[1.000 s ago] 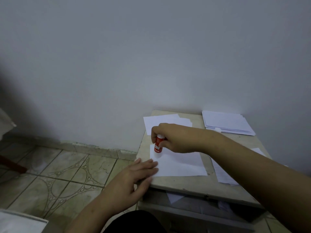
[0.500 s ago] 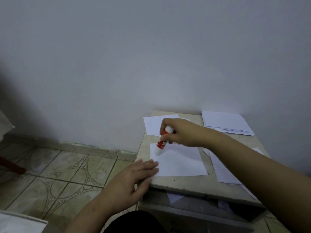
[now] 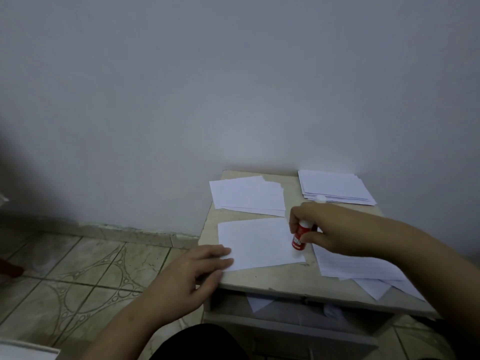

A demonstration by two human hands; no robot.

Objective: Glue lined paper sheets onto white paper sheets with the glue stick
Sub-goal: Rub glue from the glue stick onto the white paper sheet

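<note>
A white paper sheet (image 3: 259, 242) lies at the front of the small table (image 3: 267, 283). My right hand (image 3: 322, 227) grips a red glue stick (image 3: 300, 236) with its tip down on the sheet's right edge. My left hand (image 3: 197, 268) presses flat on the sheet's front left corner, fingers straight. Lined paper sheets (image 3: 355, 263) lie to the right, partly under my right forearm. The glue stick's white cap (image 3: 320, 198) stands behind my right hand.
A pile of white sheets (image 3: 246, 196) lies at the table's back left, another stack (image 3: 335, 188) at the back right. Loose papers sit in the shelf (image 3: 259, 302) under the tabletop. Wall behind, tiled floor (image 3: 78, 268) to the left.
My right hand has carried the glue stick from the sheet's upper left corner across to its right edge. The left hand has stayed on the front left corner.
</note>
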